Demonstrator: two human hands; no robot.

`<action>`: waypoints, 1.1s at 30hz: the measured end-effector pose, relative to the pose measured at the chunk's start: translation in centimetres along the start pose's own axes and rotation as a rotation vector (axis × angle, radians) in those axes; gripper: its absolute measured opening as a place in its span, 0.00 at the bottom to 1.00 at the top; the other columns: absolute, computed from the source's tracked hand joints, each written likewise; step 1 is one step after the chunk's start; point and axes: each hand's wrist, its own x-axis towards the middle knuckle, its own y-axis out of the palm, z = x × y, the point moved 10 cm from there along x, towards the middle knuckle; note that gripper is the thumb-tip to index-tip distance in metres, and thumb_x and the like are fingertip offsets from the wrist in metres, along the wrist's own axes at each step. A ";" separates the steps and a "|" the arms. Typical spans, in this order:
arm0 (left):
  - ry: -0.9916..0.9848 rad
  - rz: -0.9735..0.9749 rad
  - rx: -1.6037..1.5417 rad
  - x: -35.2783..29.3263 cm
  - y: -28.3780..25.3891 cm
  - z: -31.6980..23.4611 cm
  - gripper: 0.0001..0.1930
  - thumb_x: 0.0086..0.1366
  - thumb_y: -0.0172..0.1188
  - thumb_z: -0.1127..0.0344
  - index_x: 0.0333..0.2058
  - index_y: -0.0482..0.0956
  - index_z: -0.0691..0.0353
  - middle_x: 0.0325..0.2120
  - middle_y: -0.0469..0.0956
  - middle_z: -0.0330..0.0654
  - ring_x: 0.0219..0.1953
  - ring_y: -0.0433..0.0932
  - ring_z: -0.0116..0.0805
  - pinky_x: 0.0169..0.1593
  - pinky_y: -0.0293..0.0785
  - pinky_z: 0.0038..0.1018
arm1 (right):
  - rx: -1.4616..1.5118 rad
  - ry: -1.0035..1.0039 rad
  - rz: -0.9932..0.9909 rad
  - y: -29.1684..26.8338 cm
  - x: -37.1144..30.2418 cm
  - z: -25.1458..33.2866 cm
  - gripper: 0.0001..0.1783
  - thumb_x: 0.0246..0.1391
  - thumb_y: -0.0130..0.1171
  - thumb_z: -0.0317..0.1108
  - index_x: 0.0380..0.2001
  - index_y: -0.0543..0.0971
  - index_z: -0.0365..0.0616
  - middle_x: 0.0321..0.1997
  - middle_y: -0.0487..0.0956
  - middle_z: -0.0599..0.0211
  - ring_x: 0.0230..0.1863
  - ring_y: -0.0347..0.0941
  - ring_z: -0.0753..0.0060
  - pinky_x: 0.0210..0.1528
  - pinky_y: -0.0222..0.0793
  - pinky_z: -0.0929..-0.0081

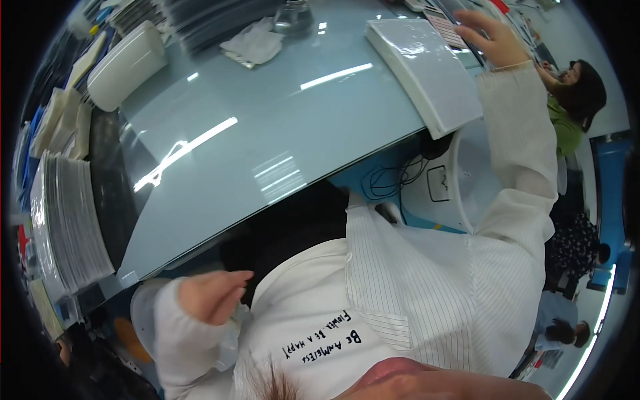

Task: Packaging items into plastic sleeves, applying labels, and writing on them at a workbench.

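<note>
My right hand is raised at the far right of the desk, its fingers stretched out and apart with nothing visible in them. It hovers close to a pale pink keypad or keyboard, partly hidden behind a thick white binder that lies flat near the desk's right edge. My left hand is held low in front of my body, just off the near edge of the desk. Its fingers are extended and slightly bent, and I see nothing held. Beneath it shows some clear plastic, partly covered by my sleeve.
The glass-topped desk bears a crumpled white wrapper, a clear glass vessel and a white curved box. Stacked papers line the left. Below hang black cables by a white bin. Other people sit at right.
</note>
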 end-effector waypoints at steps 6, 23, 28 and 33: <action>-0.048 -0.010 -0.622 13.0 -5.1 -5.0 0.12 0.61 0.55 0.67 0.39 0.77 0.69 0.30 0.78 0.42 0.33 0.75 0.28 0.37 0.71 0.23 | 0.011 0.594 0.195 5.3 -5.3 -19.2 0.27 0.51 0.58 0.50 0.46 0.75 0.39 0.39 0.77 0.62 0.38 0.72 0.69 0.37 0.68 0.75; -0.525 -0.153 -0.792 42.5 5.9 -7.8 0.17 0.59 0.56 0.67 0.46 0.69 0.65 0.34 0.73 0.43 0.29 0.75 0.28 0.35 0.74 0.21 | 0.521 1.032 0.262 14.0 -6.2 -22.5 0.43 0.49 0.51 0.64 0.55 0.67 0.36 0.58 0.67 0.51 0.55 0.67 0.56 0.57 0.60 0.65; -0.653 0.023 -0.557 47.2 7.2 -6.9 0.15 0.53 0.64 0.65 0.37 0.74 0.64 0.30 0.75 0.42 0.28 0.75 0.30 0.33 0.73 0.25 | 0.427 1.048 0.339 12.5 -5.2 -20.2 0.35 0.51 0.56 0.56 0.54 0.69 0.39 0.56 0.69 0.51 0.50 0.70 0.58 0.50 0.65 0.65; -1.005 0.321 -0.257 43.8 6.4 -5.0 0.16 0.52 0.66 0.62 0.35 0.76 0.66 0.32 0.76 0.47 0.33 0.77 0.36 0.38 0.75 0.31 | 0.746 1.003 0.415 13.1 -6.0 -22.2 0.23 0.54 0.57 0.42 0.46 0.72 0.35 0.47 0.75 0.52 0.45 0.74 0.62 0.48 0.69 0.66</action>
